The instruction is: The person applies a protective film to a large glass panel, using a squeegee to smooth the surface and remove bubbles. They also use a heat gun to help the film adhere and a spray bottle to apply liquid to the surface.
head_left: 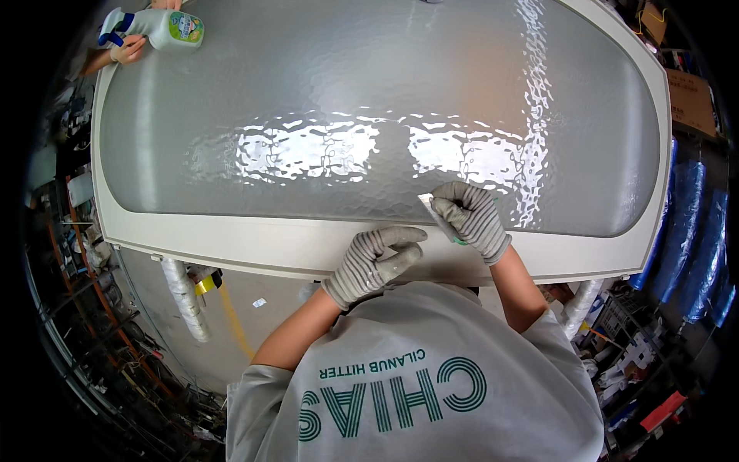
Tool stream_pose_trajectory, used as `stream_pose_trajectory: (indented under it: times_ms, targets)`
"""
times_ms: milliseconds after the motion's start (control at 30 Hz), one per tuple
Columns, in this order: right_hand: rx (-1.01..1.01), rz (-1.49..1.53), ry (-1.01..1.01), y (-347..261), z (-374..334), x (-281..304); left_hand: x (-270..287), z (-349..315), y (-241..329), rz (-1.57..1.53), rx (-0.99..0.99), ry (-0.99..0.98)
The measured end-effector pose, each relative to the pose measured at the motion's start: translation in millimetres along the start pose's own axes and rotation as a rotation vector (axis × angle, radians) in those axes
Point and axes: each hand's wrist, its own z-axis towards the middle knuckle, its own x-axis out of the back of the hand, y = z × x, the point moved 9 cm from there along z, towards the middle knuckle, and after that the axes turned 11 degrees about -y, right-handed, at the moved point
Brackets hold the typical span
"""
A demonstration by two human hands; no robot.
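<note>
In front of me lies a large grey panel [323, 85] with a rippled, glossy surface, set in a cream frame [192, 235]. My right hand [471, 219], in a striped grey glove, grips a small flat scraper [440, 219] with a pale metallic face and a bit of green at its lower end. It is held at the panel's near edge; whether it touches the surface I cannot tell. Just left and nearer to me, my gloved left hand [373, 263] hovers over the cream frame, thumb apart from the fingers, holding nothing.
At the far left, another person's hand [129, 49] is at a white spray bottle [171, 29] with a blue trigger. Wrapped legs [185, 300] stand below the frame. Blue plastic-wrapped rolls [683, 231] and a cardboard box [690, 102] are at the right; cluttered shelving [85, 269] lines the left.
</note>
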Motion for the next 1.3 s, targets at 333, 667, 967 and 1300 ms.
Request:
stream_pose_trajectory:
  times_ms: [333, 667, 967, 1300]
  targets:
    - [0.041, -0.179, -0.257, -15, 2, -68, 28, -18, 4, 0.11, 0.004, 0.148]
    - [-0.07, -0.445, 0.064, -39, -17, 34, 48, -20, 20, 1.383, -0.083, 0.367]
    - [0.043, -1.07, -0.063, -28, -10, 24, -70, 17, 10, 0.808, -0.261, -0.308]
    - [0.346, -1.362, -0.323, -9, 12, -73, 14, -34, 6, 1.505, -0.246, 0.074]
